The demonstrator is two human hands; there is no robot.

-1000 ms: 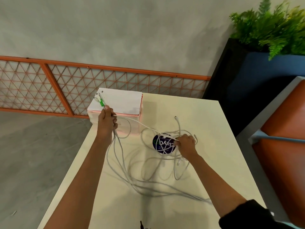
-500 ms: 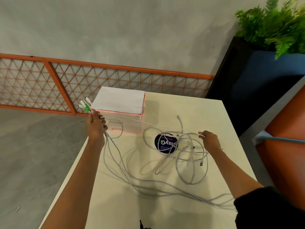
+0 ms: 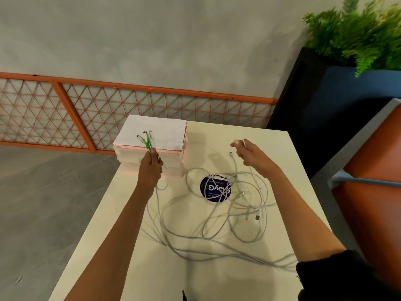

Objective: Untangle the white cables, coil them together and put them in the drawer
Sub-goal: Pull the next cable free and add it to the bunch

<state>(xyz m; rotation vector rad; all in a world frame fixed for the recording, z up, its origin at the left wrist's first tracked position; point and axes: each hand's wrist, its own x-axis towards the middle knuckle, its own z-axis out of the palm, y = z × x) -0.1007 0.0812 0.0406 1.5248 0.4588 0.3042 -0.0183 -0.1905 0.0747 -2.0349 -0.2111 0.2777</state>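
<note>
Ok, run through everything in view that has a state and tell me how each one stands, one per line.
Left hand: raised, grips a bunch of cable ends.
Right hand: raised, pinches one cable end.
White cables: tangled, loose loops on the table.
White plastic drawer box with pink trim: drawers look closed.
Round dark blue sticker: flat on the table, crossed by cables.

- Single head cam, worn high; aimed fwd & down across table.
- Centre frame is filled by white cables, viewed from near.
- At top, wall & railing are taken in, wide-angle.
</note>
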